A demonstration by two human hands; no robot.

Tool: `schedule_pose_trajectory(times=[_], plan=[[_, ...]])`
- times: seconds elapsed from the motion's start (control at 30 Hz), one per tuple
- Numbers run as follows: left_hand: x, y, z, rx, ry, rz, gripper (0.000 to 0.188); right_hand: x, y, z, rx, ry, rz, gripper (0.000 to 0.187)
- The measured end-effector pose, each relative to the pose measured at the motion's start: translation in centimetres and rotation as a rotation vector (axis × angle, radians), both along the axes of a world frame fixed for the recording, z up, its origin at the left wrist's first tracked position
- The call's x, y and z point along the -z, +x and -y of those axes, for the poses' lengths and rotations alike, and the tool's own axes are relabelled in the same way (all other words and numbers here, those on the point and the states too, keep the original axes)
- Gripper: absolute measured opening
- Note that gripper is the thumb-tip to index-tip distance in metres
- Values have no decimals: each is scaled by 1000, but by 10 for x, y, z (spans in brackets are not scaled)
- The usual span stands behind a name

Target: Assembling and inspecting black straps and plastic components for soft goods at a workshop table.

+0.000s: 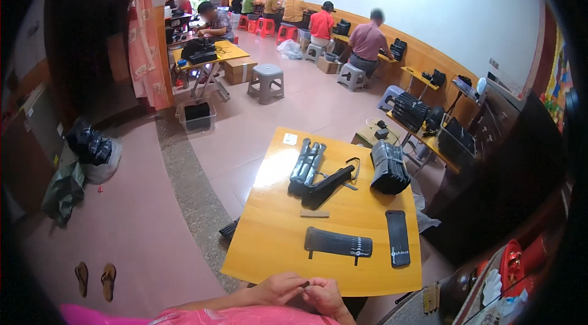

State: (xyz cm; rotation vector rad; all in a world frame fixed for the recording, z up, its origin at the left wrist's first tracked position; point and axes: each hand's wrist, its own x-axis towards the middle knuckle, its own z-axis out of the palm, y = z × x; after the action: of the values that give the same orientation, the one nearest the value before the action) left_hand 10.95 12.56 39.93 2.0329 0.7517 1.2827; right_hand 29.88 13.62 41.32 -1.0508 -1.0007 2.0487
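My left hand (280, 288) and my right hand (324, 295) meet at the near edge of the yellow table (260, 242). Both are closed, fingertips together around something small and dark, too small to name. Just beyond them lies a flat black panel (339, 243) with a printed pattern and two short tabs on its near side. To its right a narrower black panel (398, 239) lies lengthwise. A small brown strip (315, 213) rests farther up the table. Behind it are grey-and-black folded pieces (307, 164) and a long black strap-like piece (329, 186).
A tied stack of black panels (389, 167) sits on the table's right side. Beyond are a grey stool (266, 83), a plastic bin (197, 118) and a side bench (422, 135) with black goods. Several people work along the far wall. Sandals (108, 282) lie on the floor at left.
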Motion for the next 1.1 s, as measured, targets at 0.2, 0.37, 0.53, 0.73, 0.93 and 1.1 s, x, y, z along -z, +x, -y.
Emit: schedule_pose_trajectory(times=[0.2,0.37,0.53,0.73,0.93,1.1], plan=[[1,7,-3,-14,-176,-41,18,-5,4,-6,-16,183,200,10],[5,17,-4,-159,-270,-49,12,20,0,-10,48,222,127,11],[5,28,-4,-334,-523,41,11,17,-5,-13,106,243,151,14],[-1,24,-7,-343,-199,-74,13,0,-4,-21,1,96,14,27],[-13,24,-1,-427,-460,22,16,12,-17,-20,22,125,-31,21],[-11,-8,-29,-628,-831,496,26,-15,-17,-11,-120,478,226,20]])
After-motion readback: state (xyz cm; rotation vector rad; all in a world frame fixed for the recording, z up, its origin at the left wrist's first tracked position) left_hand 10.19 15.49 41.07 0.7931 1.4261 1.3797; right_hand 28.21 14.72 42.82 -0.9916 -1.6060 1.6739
